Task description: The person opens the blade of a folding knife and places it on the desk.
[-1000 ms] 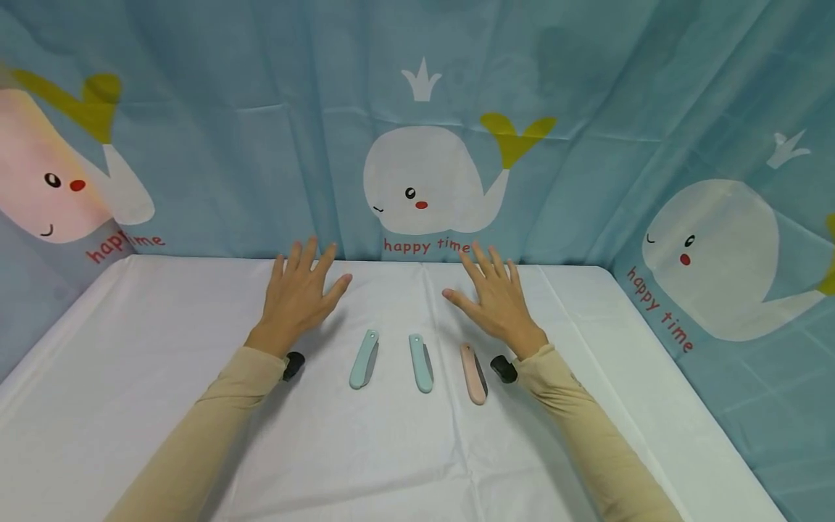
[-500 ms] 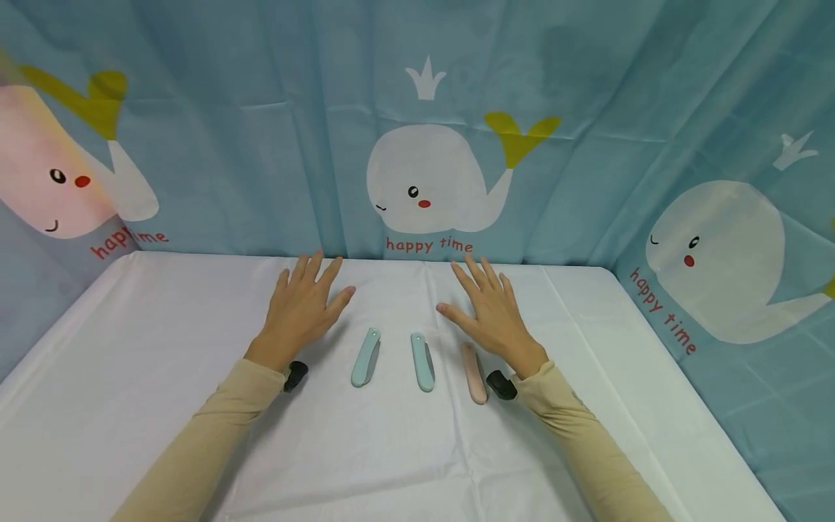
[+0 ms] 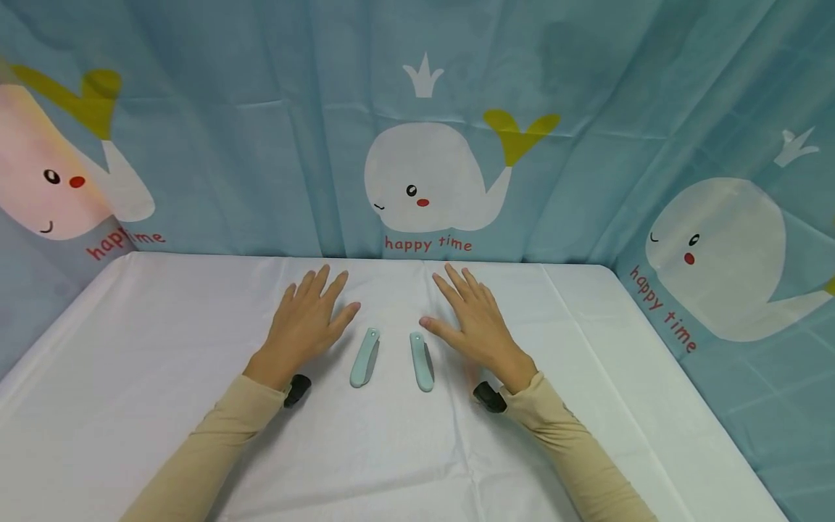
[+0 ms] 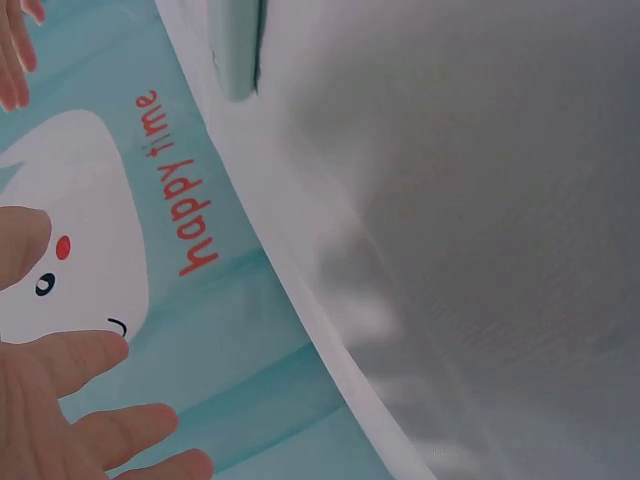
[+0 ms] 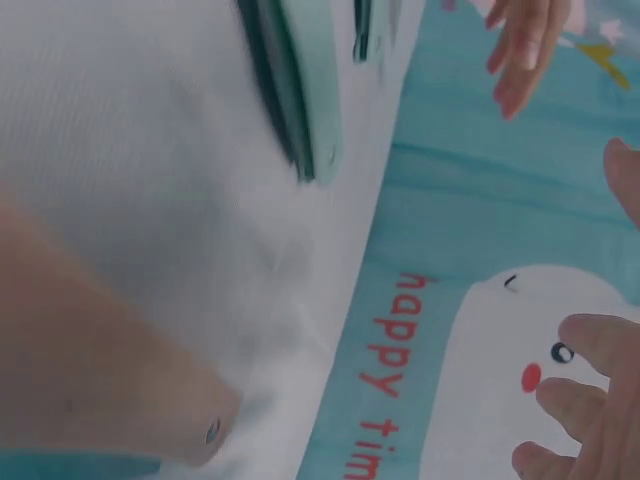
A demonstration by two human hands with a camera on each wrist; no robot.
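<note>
Left hand (image 3: pixel 303 326) and right hand (image 3: pixel 481 330) hover apart, empty, fingers spread, flanking two mint knives (image 3: pixel 362 359) on the desk (image 3: pixel 163 348), probably light, stiff and slick, best pinched mid-length

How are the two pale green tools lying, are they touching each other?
Apart. The head view shows a plain strip of white cloth between the left green tool and the right green tool.

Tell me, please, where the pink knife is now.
The pink knife lies at the lower left in the right wrist view; in the head view, it is right of both green knives, mostly hidden by the right hand.
</note>
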